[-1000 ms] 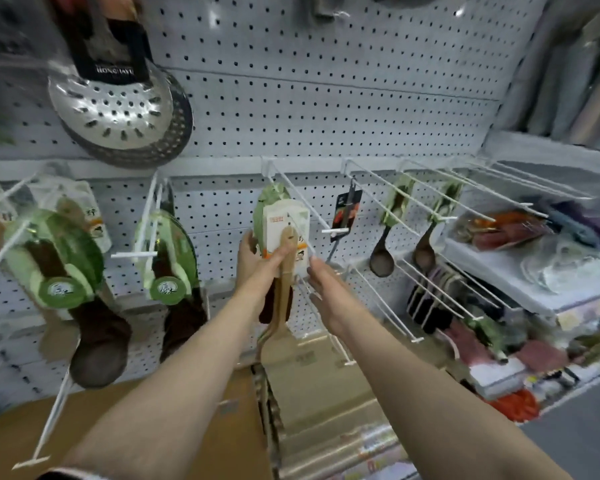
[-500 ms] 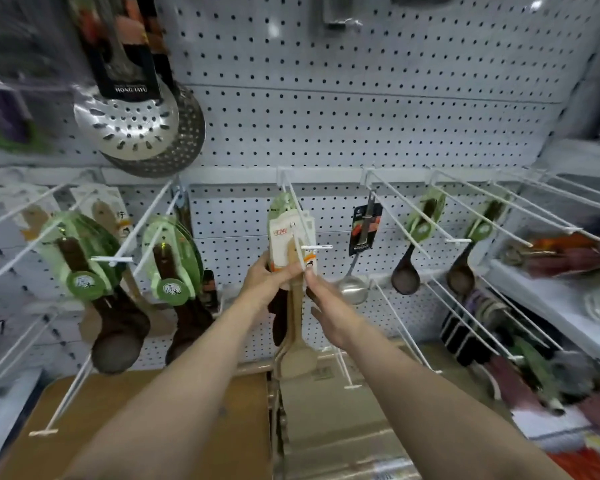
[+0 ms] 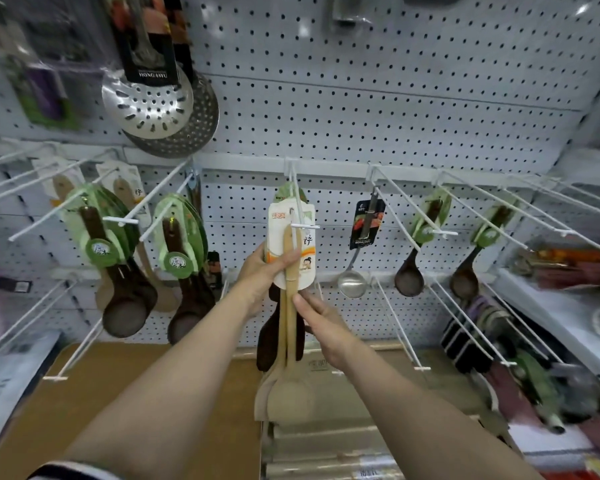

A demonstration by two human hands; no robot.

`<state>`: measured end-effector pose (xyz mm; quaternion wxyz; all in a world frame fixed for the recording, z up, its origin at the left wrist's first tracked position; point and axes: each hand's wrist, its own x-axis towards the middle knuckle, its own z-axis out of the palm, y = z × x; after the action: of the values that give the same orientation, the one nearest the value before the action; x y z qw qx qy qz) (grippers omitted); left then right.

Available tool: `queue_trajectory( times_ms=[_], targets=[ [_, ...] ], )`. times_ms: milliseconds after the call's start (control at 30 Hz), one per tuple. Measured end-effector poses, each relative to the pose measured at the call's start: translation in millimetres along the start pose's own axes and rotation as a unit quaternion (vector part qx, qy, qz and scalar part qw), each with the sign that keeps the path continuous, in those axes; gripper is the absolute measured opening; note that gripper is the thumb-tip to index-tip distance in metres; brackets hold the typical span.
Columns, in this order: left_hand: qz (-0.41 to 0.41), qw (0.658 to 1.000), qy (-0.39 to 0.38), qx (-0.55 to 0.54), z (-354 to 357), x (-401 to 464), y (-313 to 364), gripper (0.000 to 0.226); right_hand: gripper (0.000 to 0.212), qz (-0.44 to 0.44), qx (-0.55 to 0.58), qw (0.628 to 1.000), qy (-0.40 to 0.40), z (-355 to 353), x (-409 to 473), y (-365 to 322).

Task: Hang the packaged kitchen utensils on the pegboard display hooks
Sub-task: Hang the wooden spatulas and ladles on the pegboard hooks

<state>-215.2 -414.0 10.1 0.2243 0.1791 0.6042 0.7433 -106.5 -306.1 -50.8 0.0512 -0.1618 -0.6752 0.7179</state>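
Left hand (image 3: 262, 271) gripping spatula card (image 3: 291, 251), right hand (image 3: 321, 320) pinching handle (image 3: 290, 306); card risking slipping off hook (image 3: 297, 216) tip.

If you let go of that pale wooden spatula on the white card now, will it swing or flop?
The pale wooden spatula on its white card looks rigid, so probably no flop. It hangs from the card's top on the white wire hook, so it would likely swing. The left hand grips the card and the right hand pinches the handle, which probably damps that.
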Motion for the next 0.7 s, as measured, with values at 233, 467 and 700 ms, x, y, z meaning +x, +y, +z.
queue_trajectory(
  times_ms=[233, 467, 700],
  targets=[
    [0.006, 1.0, -0.001, -0.01, 6, -27, 4, 0.052, 0.067, 0.01, 0.011, 1.0, -0.02, -1, -27, 23],
    [0.002, 1.0, 0.018, -0.015, 6, -53, -2, 0.054, 0.082, 0.009, 0.042, 0.998, -0.047, 3, -54, 43],
    [0.0, 1.0, 0.011, -0.006, 9, -91, -6, 0.053, 0.081, 0.004, 0.062, 0.996, -0.06, 6, -83, 55]
  ],
)
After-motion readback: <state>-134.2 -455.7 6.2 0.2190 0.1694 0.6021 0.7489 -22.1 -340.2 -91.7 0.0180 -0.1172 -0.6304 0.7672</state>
